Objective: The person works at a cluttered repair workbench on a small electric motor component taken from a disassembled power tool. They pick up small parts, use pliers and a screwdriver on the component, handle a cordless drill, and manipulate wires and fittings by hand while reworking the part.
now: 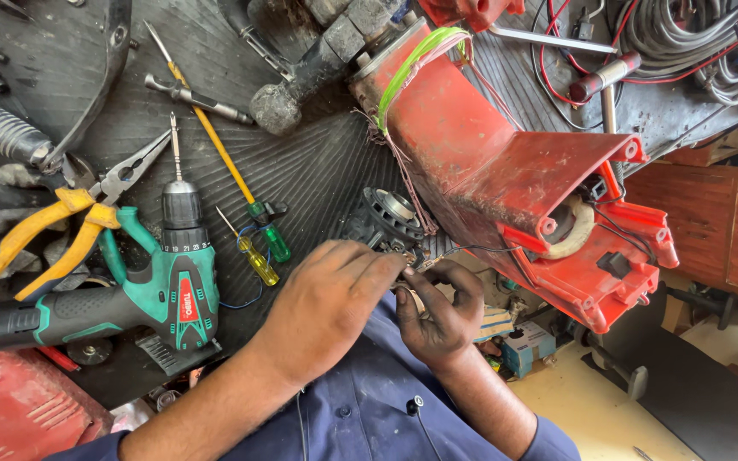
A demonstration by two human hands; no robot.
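Thin copper lead (427, 263), pinched between right hand (439, 312) fingertips, left hand (328, 306) closed alongside; likely limp, fragile, best gripped near black motor part (386, 218) just beyond.

Both forearms reach forward and converge in blue sleeves; the left hand (326, 299) lies palm down, knuckles up, fingers curled toward the right; the right hand (442, 312) faces it, fingers bent in a pinch, fingertips almost meeting.

Black ribbed bench mat (318, 162); brown wooden cabinet (728, 230) right; pale yellow floor (591, 410) below.
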